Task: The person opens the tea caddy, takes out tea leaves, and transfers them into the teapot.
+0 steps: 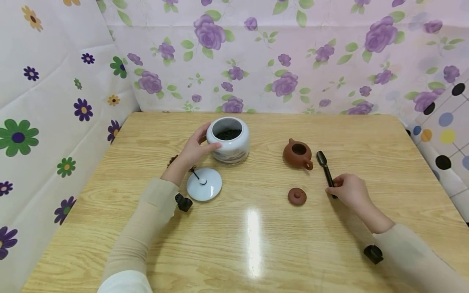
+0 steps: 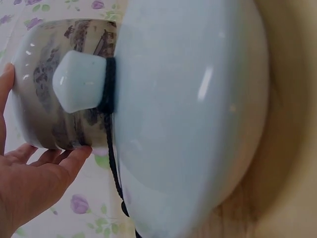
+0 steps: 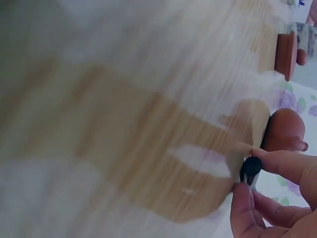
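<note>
My left hand holds the side of a white porcelain jar, its thumb at the front shoulder and its fingers behind. Dark tea leaves lie inside the jar. Its white lid, with a knob and dark cord, sits on the table below that wrist and looms large in the left wrist view. My right hand pinches the near end of a slim black tea scoop, whose wider end points away. Left of the scoop stands a brown clay teapot, uncovered, with its small lid lying nearer me.
The wooden table runs back to a flowered cloth wall, with another patterned cloth at the left. Black wrist-camera pieces show beside both forearms. A dark tassel pokes out past the left wrist.
</note>
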`<state>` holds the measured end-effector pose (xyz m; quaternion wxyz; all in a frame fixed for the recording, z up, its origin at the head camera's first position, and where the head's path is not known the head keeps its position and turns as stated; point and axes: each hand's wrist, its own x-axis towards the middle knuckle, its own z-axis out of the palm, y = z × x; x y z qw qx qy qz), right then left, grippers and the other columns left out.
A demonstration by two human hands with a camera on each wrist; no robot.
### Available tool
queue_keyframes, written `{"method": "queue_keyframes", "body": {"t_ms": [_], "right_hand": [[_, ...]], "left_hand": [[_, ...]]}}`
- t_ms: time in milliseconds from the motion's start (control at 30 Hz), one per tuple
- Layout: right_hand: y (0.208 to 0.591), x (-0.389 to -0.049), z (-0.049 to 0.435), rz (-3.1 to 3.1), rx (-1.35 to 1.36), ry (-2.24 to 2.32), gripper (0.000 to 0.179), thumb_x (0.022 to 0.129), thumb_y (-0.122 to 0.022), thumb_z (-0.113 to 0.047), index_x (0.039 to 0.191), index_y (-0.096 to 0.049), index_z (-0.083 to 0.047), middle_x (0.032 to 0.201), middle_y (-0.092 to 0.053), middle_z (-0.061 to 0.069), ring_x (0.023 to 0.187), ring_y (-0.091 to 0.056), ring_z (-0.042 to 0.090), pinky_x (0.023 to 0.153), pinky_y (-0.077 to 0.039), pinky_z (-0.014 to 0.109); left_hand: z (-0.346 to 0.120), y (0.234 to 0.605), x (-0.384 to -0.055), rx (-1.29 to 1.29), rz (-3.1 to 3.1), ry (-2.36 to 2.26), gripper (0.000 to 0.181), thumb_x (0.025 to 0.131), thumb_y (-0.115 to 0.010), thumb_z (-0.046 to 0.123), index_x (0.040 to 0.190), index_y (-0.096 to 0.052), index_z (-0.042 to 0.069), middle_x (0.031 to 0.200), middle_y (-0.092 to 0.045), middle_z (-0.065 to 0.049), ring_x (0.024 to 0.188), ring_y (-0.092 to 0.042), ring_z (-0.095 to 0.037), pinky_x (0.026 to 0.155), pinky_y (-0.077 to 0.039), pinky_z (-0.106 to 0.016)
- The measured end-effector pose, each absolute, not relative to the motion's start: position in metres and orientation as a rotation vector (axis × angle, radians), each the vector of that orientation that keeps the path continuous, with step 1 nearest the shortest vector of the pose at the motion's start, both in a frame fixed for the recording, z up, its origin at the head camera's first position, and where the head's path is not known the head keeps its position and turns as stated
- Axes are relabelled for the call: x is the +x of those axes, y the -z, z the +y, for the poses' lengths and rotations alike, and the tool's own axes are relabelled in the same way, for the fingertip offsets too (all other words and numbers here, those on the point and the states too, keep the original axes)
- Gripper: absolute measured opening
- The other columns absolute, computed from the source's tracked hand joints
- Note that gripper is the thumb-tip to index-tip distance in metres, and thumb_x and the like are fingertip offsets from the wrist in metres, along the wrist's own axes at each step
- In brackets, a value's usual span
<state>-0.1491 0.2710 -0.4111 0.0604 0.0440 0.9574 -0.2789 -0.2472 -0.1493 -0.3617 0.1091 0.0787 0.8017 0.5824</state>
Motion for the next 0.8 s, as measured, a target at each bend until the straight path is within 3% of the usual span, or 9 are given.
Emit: {"method": "queue_keyframes", "body": {"t_ms": [233, 533, 800], "right_hand": [[0.409, -0.149, 0.277, 2.883, 0.136, 0.828, 0.024, 0.081, -0.072, -0.016, 0.087, -0.068, 0.008, 0.079, -0.068, 0.017, 0.067, -0.059, 0.022, 0.054, -0.043, 0.028], [0.407, -0.149, 0.286, 2.901, 0.129, 0.814, 0.021, 0.079, -0.07, -0.014, 0.082, -0.067, 0.006, 0.074, -0.065, 0.014, 0.068, -0.055, 0.024, 0.056, -0.041, 0.028], [0.402, -0.15, 0.292, 2.966, 0.158, 0.873, 0.024, 0.084, -0.061, -0.016, 0.089, -0.066, 0.007, 0.073, -0.066, 0.012, 0.063, -0.054, 0.02, 0.054, -0.041, 0.027]], "left_hand": [[-0.155, 0.385, -0.261, 0.222, 2.372, -1.736, 0.082, 0.088, -0.069, 0.019, 0.153, -0.018, 0.016, 0.155, -0.028, -0.008, 0.142, -0.025, -0.028, 0.115, -0.025, -0.047], [-0.157, 0.389, -0.262, 0.237, 2.392, -1.741, 0.081, 0.088, -0.069, 0.022, 0.153, -0.02, 0.018, 0.154, -0.03, -0.006, 0.142, -0.026, -0.027, 0.115, -0.025, -0.046], [-0.157, 0.389, -0.261, 0.24, 2.406, -1.725, 0.082, 0.088, -0.069, 0.025, 0.153, -0.019, 0.019, 0.154, -0.03, -0.006, 0.142, -0.026, -0.026, 0.115, -0.025, -0.046]]}}
